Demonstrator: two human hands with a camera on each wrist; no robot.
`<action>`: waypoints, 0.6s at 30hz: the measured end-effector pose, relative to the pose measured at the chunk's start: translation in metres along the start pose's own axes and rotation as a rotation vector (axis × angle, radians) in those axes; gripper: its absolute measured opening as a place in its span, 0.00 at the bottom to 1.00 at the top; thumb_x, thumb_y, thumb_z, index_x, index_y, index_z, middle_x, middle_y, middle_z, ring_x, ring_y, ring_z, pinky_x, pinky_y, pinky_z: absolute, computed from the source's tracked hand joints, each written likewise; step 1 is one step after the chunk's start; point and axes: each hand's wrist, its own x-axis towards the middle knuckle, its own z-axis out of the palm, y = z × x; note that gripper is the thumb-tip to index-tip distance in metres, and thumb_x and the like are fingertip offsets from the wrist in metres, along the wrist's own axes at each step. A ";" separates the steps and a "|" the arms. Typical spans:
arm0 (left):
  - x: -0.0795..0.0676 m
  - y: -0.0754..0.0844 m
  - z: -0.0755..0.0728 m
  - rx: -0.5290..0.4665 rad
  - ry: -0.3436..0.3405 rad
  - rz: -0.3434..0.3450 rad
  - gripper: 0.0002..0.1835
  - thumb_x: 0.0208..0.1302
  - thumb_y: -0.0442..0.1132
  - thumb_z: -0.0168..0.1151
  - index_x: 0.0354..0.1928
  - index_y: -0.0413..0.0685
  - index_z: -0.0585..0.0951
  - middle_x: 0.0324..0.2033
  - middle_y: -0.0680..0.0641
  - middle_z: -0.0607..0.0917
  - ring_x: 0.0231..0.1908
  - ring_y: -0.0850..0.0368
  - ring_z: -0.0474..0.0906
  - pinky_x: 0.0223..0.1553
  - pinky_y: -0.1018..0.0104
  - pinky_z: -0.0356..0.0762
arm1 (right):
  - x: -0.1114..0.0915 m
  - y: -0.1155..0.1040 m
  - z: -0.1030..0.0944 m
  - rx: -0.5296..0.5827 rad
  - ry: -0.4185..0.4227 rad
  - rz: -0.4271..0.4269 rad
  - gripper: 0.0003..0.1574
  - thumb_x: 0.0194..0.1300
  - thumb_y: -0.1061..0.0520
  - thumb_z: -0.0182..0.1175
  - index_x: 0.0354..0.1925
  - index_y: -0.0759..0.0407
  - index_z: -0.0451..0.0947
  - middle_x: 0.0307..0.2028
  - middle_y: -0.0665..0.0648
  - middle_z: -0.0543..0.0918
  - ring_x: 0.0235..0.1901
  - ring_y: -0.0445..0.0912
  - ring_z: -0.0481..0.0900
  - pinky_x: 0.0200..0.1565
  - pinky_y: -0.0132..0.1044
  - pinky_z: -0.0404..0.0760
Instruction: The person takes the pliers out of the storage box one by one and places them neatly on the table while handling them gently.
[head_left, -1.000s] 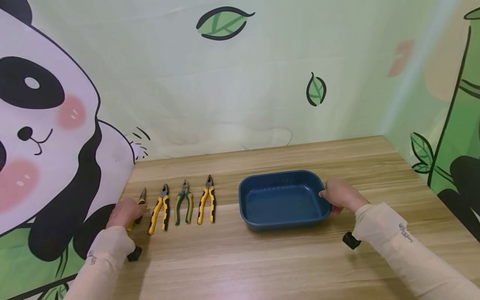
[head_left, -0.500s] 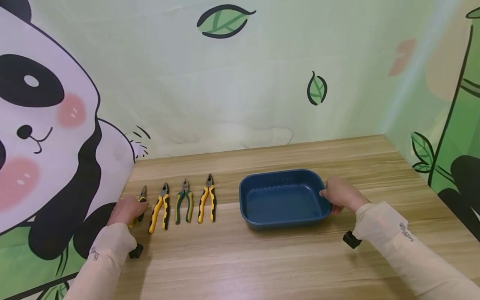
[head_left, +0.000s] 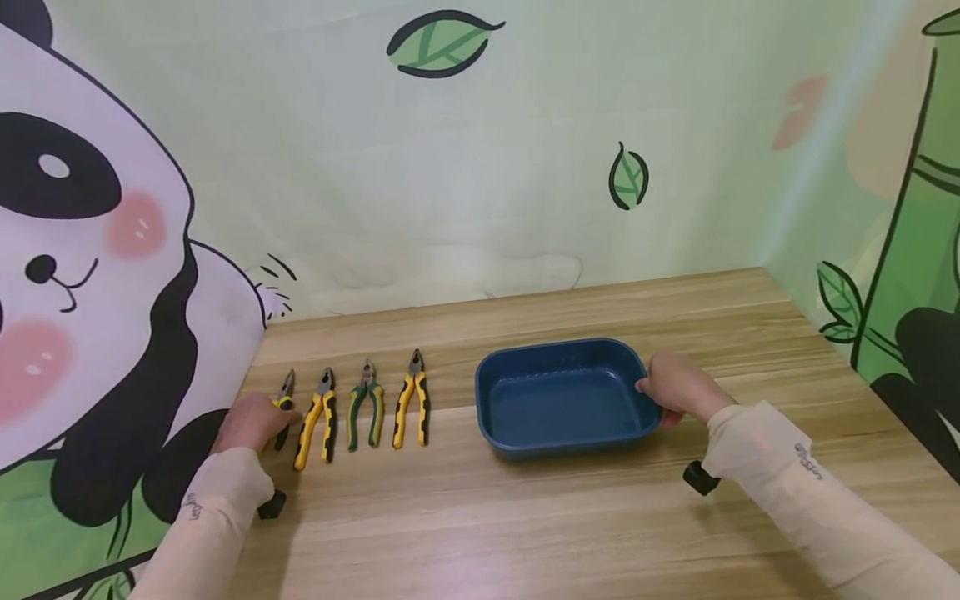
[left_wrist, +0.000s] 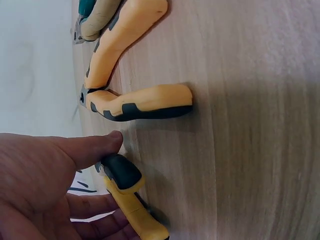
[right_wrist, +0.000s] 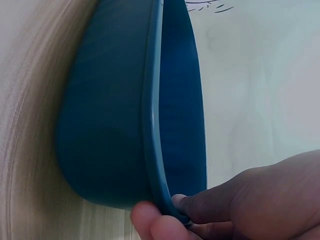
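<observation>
My left hand [head_left: 251, 421] grips the needle-nose pliers [head_left: 287, 386] at the left end of a row of pliers. In the left wrist view, its thumb lies against one yellow-and-black handle [left_wrist: 122, 172], with the other fingers curled under the second handle. In the head view the hand covers most of these handles. My right hand [head_left: 678, 387] pinches the right rim of a dark blue rectangular basin [head_left: 566, 450], thumb inside the wall and fingers outside. The basin stands on the wooden table with nothing in it.
Right of the left hand lie yellow-and-black pliers [head_left: 307, 437], green-handled pliers [head_left: 355, 421] and another yellow-and-black pair [head_left: 402, 410], jaws toward the back. A printed panda backdrop [head_left: 450, 167] rises behind the wooden table [head_left: 450, 517].
The needle-nose pliers have shifted slightly under my left hand, and more of their upper handles shows. My right hand and the basin stay in place; the head view has shifted slightly.
</observation>
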 end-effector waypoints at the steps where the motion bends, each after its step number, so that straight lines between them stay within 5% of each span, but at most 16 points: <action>1: 0.000 -0.001 0.001 0.003 0.002 0.004 0.21 0.67 0.50 0.66 0.27 0.39 0.78 0.24 0.44 0.70 0.28 0.48 0.71 0.29 0.58 0.68 | 0.000 0.000 0.000 -0.002 0.002 0.000 0.16 0.75 0.65 0.55 0.28 0.72 0.77 0.12 0.56 0.81 0.13 0.47 0.83 0.24 0.38 0.84; 18: -0.006 0.000 0.003 0.076 0.042 0.079 0.26 0.68 0.54 0.66 0.20 0.43 0.74 0.22 0.44 0.71 0.26 0.48 0.71 0.26 0.59 0.68 | -0.003 -0.002 -0.001 -0.021 0.006 -0.004 0.19 0.75 0.64 0.56 0.25 0.70 0.77 0.12 0.56 0.81 0.14 0.47 0.84 0.26 0.39 0.85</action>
